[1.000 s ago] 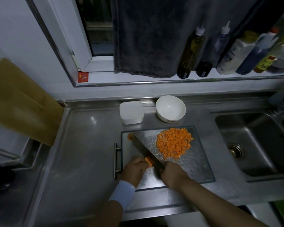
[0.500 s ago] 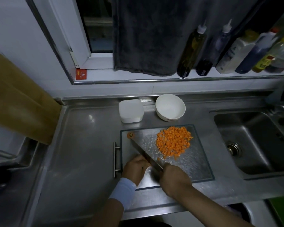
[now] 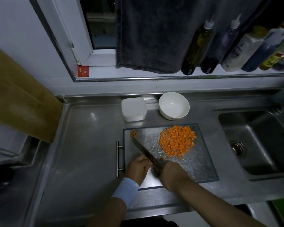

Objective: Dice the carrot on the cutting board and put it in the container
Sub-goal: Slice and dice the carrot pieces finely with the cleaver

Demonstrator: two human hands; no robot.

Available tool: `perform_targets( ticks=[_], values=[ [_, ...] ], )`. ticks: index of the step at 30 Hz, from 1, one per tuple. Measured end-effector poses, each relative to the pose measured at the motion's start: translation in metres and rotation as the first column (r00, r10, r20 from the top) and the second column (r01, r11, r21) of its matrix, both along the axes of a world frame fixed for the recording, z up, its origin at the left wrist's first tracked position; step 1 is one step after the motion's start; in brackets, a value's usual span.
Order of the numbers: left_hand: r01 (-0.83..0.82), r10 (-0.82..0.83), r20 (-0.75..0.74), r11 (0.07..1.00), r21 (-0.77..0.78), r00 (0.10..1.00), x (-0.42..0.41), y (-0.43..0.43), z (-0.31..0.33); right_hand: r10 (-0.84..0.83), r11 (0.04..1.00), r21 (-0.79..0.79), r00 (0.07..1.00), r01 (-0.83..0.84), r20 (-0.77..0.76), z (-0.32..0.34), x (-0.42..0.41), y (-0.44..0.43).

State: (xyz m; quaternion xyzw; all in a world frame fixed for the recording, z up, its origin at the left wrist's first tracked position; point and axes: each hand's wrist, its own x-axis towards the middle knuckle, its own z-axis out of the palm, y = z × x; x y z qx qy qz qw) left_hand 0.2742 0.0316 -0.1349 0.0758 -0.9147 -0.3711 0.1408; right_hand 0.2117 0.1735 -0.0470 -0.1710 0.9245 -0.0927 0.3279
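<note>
**Carrot dice (image 3: 177,141) heaped on glass cutting board (image 3: 198,166)**

The carrot dice lie in a pile on the board's far right part. The right hand (image 3: 172,174) grips the knife (image 3: 146,153), whose blade slants across the board. The left hand (image 3: 138,167) sits curled against the blade's left side; I cannot tell whether it pinches anything. A carrot end (image 3: 133,134) lies at the far left corner. A white lidded container (image 3: 133,108) and a white bowl (image 3: 174,105) stand behind the board.
</note>
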Motion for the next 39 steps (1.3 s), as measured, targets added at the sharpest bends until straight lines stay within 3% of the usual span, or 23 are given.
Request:
perform_targets(
  ticks=[24,31,35,39],
  values=[
    [-0.073,0.069,0.077,0.996,0.052,0.995,0.001,-0.002,-0.004,0.066,0.995,-0.068,0.995,-0.071,-0.068,0.0,0.008,0.004],
    [0.017,-0.017,0.055,1.0,0.001,0.998,-0.002,-0.006,0.0,-0.073,0.991,-0.113,0.997,0.073,0.0,0.024,-0.002,0.004],
    [-0.013,-0.004,0.156,0.994,0.109,0.988,-0.004,-0.01,0.009,-0.156,0.982,-0.114,0.987,0.152,-0.029,0.031,-0.011,0.006],
    [-0.016,0.006,0.217,0.999,0.048,0.976,-0.011,-0.017,0.024,-0.201,0.971,-0.138,0.979,0.195,-0.033,0.027,-0.021,0.011]
  ],
)
